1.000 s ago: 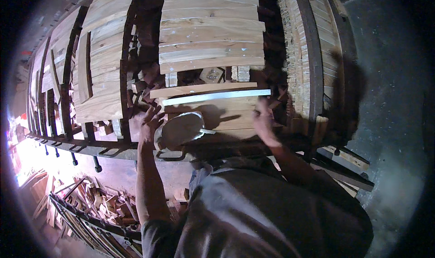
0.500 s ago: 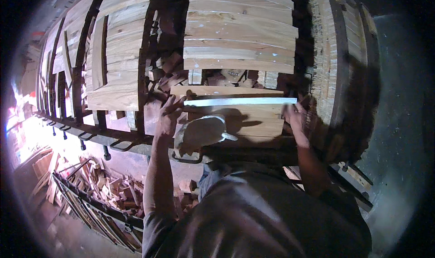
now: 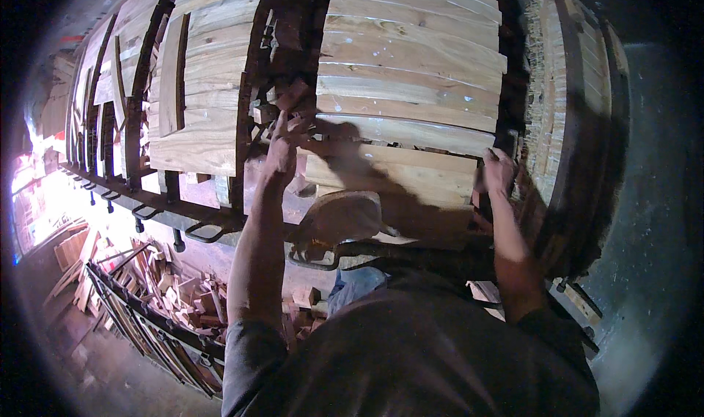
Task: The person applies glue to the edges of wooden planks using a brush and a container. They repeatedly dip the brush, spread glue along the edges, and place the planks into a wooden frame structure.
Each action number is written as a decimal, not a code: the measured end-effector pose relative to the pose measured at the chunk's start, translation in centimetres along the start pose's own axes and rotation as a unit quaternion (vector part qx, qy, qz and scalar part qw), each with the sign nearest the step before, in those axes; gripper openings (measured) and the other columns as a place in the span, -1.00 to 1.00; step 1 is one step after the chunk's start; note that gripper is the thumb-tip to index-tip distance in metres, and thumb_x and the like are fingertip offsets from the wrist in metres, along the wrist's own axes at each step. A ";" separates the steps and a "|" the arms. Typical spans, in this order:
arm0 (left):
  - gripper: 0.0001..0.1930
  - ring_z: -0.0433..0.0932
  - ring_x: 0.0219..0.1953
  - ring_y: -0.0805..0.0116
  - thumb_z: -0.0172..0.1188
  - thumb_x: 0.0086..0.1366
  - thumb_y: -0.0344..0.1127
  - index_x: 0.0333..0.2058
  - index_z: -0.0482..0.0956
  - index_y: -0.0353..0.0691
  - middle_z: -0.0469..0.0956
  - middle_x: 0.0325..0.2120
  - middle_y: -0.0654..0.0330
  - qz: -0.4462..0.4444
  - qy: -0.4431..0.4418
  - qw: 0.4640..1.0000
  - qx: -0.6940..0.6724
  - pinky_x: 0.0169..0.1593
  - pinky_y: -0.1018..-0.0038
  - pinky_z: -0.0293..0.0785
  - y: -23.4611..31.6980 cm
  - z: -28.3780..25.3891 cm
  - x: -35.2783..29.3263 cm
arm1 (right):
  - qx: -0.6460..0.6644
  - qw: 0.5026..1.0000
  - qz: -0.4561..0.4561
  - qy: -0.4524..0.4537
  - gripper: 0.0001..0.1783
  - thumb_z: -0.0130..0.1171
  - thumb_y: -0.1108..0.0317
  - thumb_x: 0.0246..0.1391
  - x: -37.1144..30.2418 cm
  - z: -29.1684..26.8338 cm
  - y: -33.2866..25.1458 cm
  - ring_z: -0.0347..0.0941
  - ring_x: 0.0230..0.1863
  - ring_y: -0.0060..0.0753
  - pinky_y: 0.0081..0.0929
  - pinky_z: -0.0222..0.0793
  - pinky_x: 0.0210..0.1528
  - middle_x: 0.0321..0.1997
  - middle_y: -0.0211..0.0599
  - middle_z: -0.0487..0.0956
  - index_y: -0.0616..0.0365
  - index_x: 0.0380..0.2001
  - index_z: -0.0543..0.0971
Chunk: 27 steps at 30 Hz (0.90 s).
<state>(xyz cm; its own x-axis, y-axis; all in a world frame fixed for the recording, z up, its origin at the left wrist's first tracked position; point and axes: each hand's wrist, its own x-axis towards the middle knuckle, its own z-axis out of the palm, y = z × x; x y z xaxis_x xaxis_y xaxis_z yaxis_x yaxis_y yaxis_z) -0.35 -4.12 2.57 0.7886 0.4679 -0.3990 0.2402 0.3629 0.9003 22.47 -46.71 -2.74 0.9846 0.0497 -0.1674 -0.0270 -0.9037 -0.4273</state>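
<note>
A pale wooden strip (image 3: 407,130) lies along the near edge of a panel of wooden strips (image 3: 411,58), with traces of white on its far edge. At its left end is my left hand (image 3: 281,152), one finger stretched forward and the others partly hidden. My right hand (image 3: 499,171) is closed at the strip's right end. Nearer to me, several loose boards (image 3: 396,169) lie side by side, partly in my shadow. A rounded brownish container (image 3: 341,215) with a pale rim sits at their near left; its contents cannot be made out.
More strip panels (image 3: 209,72) lie on the dark metal frame (image 3: 213,219) to the left, with handles along its front. A stack of boards (image 3: 546,94) stands at the right. Wood offcuts (image 3: 191,292) fill a rack at the lower left.
The strip, held above the boards with its white edge up, has moved away from me and now lies against the panel. Both hands went forward with it; the view shifted slightly.
</note>
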 end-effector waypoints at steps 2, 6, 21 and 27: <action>-0.15 0.40 0.14 0.14 0.06 0.23 -0.30 0.36 -0.23 -0.36 0.40 0.10 -0.01 -0.031 0.004 0.999 -0.043 0.19 0.37 0.33 -0.1 -0.1 0.8 | -0.021 0.999 -0.025 0.016 -0.68 0.22 0.20 0.07 0.4 1.4 1.3 0.58 -0.26 -0.21 -0.30 0.46 -0.18 -0.30 -0.12 0.65 0.19 -0.19 0.62; -0.18 0.39 0.15 0.12 0.04 0.29 -0.26 0.37 -0.24 -0.29 0.37 0.14 -0.01 -0.028 0.022 0.996 -0.084 0.21 0.34 0.31 -0.4 0.1 0.6 | 0.085 0.993 0.062 -0.046 -0.73 0.22 0.30 0.07 -0.8 0.0 -2.2 0.55 -0.48 -0.37 -0.38 0.43 -0.47 -0.38 -0.25 0.63 0.16 -0.16 0.61; -0.42 0.29 0.27 0.08 -0.09 0.39 -0.27 0.35 0.02 -0.04 0.19 0.29 -0.06 -0.028 -0.095 0.987 -0.123 0.29 0.23 0.18 -2.1 -1.3 0.1 | 0.176 0.976 0.126 -0.009 -0.57 0.25 0.40 -0.01 -0.4 4.1 2.2 0.49 -0.23 -0.46 -0.44 0.43 -0.14 -0.15 -0.36 0.61 0.06 0.00 0.58; -0.58 0.31 0.24 0.04 -0.10 0.34 -0.36 0.18 0.38 -0.02 0.25 0.25 -0.02 -0.003 0.013 1.000 -0.015 0.20 0.26 0.33 -7.2 -4.9 1.1 | 0.192 0.977 0.086 -0.039 -0.56 0.22 0.44 0.02 0.3 5.7 5.0 0.40 -0.39 -0.60 -0.48 0.36 -0.37 -0.25 -0.41 0.57 0.06 0.04 0.56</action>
<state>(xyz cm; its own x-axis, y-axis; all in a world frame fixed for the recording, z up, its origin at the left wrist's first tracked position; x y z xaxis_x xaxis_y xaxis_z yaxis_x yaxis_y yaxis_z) -4.00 -2.24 -5.18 0.7722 0.4865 -0.4087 0.2277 0.3887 0.8928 21.63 -48.75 -9.99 0.9439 -0.0425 -0.3273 -0.2685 -0.6754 -0.6868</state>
